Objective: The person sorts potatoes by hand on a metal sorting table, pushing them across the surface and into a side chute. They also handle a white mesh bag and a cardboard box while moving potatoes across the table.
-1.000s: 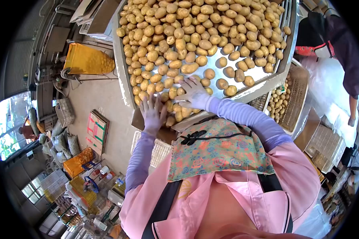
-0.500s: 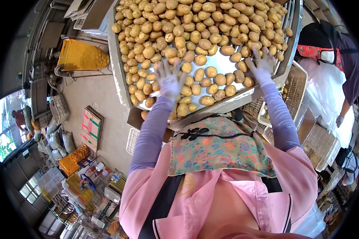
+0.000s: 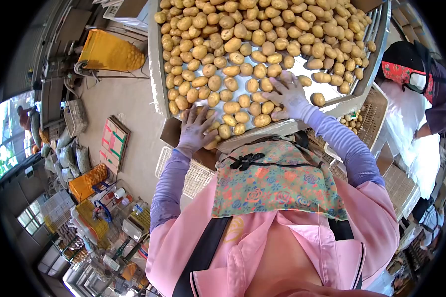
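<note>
Many potatoes cover a metal sorting table, piled thick at the back and spread in a loose layer near me. My left hand, in a thin pale glove, rests at the near left corner with fingers spread beside a few potatoes. My right hand, gloved the same way, lies over the near middle, fingers apart against potatoes on its left side. Neither hand closes round a potato. A bare patch of shiny metal shows beyond my right hand.
A perforated crate with small potatoes stands right of the table. Another pale crate sits below its left corner. At the right, a person stands by white plastic sheeting. A yellow potato sack is at the left.
My right hand has swept left and toward me, gathering potatoes leftward and exposing metal at the right. My left hand has moved down toward the near left corner. The view has shifted slightly.
</note>
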### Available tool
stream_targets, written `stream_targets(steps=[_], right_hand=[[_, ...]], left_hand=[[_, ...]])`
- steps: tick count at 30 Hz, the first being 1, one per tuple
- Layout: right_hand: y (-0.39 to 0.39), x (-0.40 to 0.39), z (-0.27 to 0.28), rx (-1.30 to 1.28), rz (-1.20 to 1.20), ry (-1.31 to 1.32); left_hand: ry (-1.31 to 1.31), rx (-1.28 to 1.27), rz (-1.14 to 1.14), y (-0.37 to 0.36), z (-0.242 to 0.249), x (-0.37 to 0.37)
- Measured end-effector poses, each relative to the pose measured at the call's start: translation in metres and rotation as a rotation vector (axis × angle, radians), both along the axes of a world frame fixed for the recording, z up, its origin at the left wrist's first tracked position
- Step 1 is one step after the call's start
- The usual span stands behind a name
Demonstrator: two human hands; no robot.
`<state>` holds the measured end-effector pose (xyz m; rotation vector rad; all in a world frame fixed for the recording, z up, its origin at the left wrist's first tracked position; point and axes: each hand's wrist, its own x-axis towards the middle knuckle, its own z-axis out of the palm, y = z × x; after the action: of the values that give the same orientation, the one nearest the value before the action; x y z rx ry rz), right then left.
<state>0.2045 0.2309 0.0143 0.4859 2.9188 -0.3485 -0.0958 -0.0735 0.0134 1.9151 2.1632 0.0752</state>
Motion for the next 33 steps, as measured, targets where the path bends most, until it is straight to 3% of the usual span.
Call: stream_targets(steps=[3,7,10,11,12,13,14,15,16,17,19,20,21,23,24,26,27,28,29,31,33], right_hand=[[-0.025,-0.038,-0.016,-0.075,0.248,0.067],[-0.065,-0.1,0.009,-0.11,0.377,-0.03],[-0.103,-0.111,-0.018,-0.085,0.404,0.1],[-0.115,-0.11,-0.042,-0.073,0.478,0.291],[-0.12,-0.111,-0.054,-0.061,0.546,0.482],[-0.113,-0.108,-0.052,-0.055,0.54,0.481],[-0.1,-0.095,-0.049,-0.237,0.617,0.247],[-0.085,-0.081,-0.046,-0.419,0.681,0.006],[-0.065,-0.064,-0.044,-0.435,0.678,0.3],[-0.043,-0.046,-0.041,-0.444,0.666,0.594],[0.003,-0.022,-0.004,-0.301,0.473,0.501],[0.025,-0.024,0.021,-0.131,0.237,0.178],[0.044,-0.024,0.034,0.037,-0.01,-0.147],[0.089,0.0,0.013,0.02,-0.308,0.472],[0.097,-0.011,0.013,0.023,-0.314,0.474],[0.091,-0.053,0.02,0.405,-0.476,0.108],[0.08,-0.07,0.016,0.404,-0.473,0.115],[0.068,-0.086,0.009,0.282,-0.446,0.055],[0.056,-0.096,0.006,0.157,-0.414,-0.01],[0.038,-0.09,0.021,0.147,-0.363,-0.033],[0.038,-0.059,0.008,0.131,-0.179,0.077]], left_hand=[[0.021,-0.013,-0.025,-0.027,0.007,-0.022],[0.107,0.0,0.239,-0.005,0.003,-0.042],[0.19,0.187,0.395,0.044,-0.021,-0.043],[0.306,0.152,0.312,0.057,-0.065,-0.049],[0.135,-0.105,0.347,0.092,-0.036,-0.02],[0.062,0.139,0.422,0.106,-0.046,0.028],[0.128,0.218,0.257,0.109,-0.028,0.069],[0.13,0.06,0.073,0.106,-0.032,0.081],[0.084,0.163,-0.046,0.103,-0.03,0.077],[0.036,0.264,-0.164,0.099,-0.025,0.064],[-0.017,0.084,-0.043,0.089,0.003,0.022],[-0.013,0.105,0.05,0.081,-0.031,-0.005],[-0.029,0.149,0.039,0.083,-0.034,-0.02],[0.138,0.147,0.108,0.11,-0.042,-0.02],[0.14,0.15,0.102,0.133,-0.042,-0.013],[0.092,0.051,0.482,0.185,-0.042,0.023],[0.299,0.696,0.352,0.2,-0.071,0.04],[0.018,0.307,0.467,0.206,-0.043,0.063],[0.02,0.307,0.474,0.201,-0.041,0.074],[0.058,0.283,0.117,0.188,-0.037,0.088],[-0.028,0.318,0.019,0.144,-0.024,0.085]])
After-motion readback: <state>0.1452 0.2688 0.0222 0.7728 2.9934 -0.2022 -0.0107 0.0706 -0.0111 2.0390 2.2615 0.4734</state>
